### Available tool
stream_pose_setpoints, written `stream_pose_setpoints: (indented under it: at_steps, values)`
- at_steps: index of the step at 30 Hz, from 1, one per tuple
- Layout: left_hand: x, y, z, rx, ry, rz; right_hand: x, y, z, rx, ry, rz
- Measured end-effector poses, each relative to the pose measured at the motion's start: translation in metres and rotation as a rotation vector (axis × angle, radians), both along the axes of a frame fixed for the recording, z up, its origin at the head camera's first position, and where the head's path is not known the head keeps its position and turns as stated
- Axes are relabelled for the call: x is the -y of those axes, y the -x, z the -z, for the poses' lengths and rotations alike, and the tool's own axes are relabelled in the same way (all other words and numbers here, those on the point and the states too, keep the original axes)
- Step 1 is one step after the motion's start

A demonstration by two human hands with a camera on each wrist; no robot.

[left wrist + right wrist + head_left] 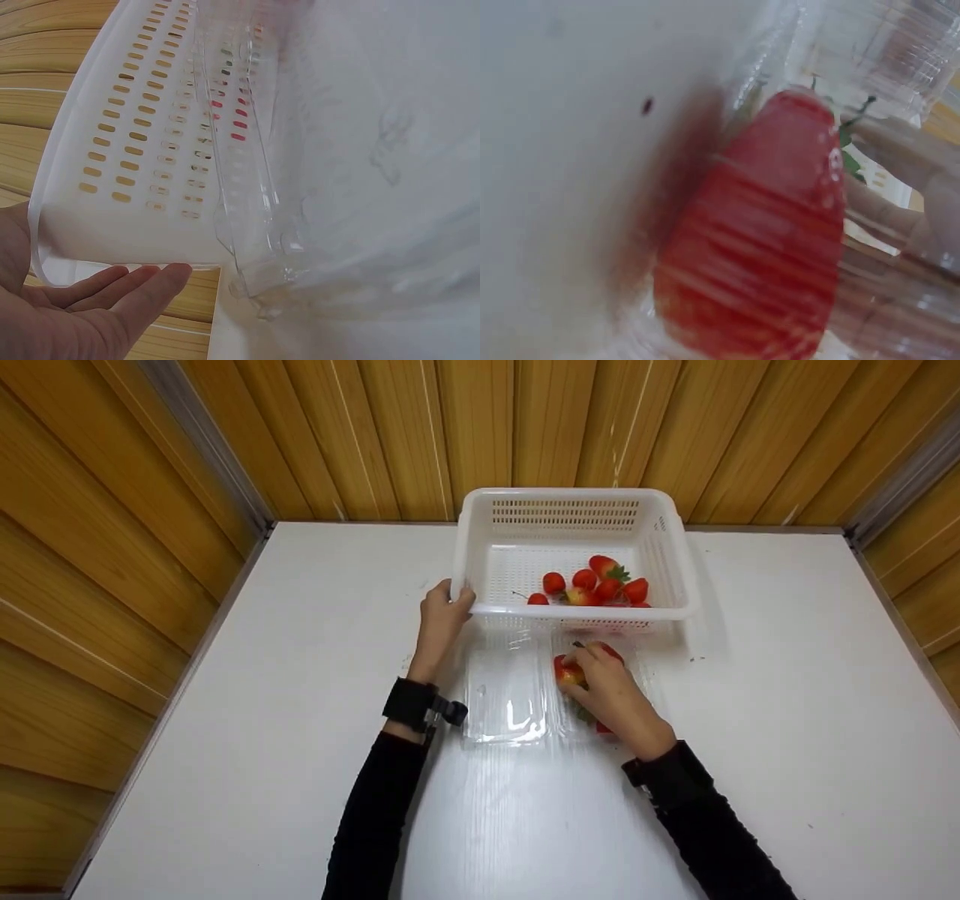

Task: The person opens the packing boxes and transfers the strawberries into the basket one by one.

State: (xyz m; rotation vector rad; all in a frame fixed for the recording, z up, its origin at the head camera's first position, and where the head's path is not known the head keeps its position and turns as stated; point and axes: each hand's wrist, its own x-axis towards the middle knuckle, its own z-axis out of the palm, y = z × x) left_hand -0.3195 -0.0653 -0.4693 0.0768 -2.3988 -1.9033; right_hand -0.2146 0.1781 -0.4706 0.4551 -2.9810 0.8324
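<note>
Red-and-yellow fruit [568, 673] lies in the right half of a clear box [504, 690], pinched by the right grip [615, 690].
From the head view, I see the left grip [442, 619] holding the near left corner of a white basket [574, 613] on the tabletop [225, 720]; the pinched piece looks light, smooth and perhaps slippery, best taken round its widest part, while the thin box would likely flex. In the left wrist view, fingers meet the basket's rim; in the right, a blurred red fruit [754, 232] shows, whether the same piece I cannot tell.
</note>
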Motion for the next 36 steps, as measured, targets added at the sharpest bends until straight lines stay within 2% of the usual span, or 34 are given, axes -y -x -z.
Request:
stream_pose_setpoints:
  at_steps: [7,14,17,22,29,36]
  values:
    - [-0.001,0.001,0.002,0.015,0.012,-0.008,-0.002,-0.005,-0.005,0.006,-0.024,-0.029]
    - [-0.001,0.001,0.001,-0.01,0.006,-0.013,-0.001,-0.015,-0.018,0.133,-0.165,-0.058]
    - [0.0,0.0,0.002,-0.021,0.01,-0.006,0.001,-0.018,-0.02,0.15,-0.194,-0.066]
    - [0.001,0.0,0.002,-0.024,0.02,-0.002,0.003,-0.019,-0.02,0.117,-0.178,-0.057]
    - [0.0,0.002,0.002,-0.023,0.004,-0.015,0.003,-0.019,-0.019,0.156,-0.157,-0.033]
    - [0.0,0.002,0.001,-0.025,0.005,-0.008,0.001,-0.017,-0.021,0.144,-0.136,-0.039]
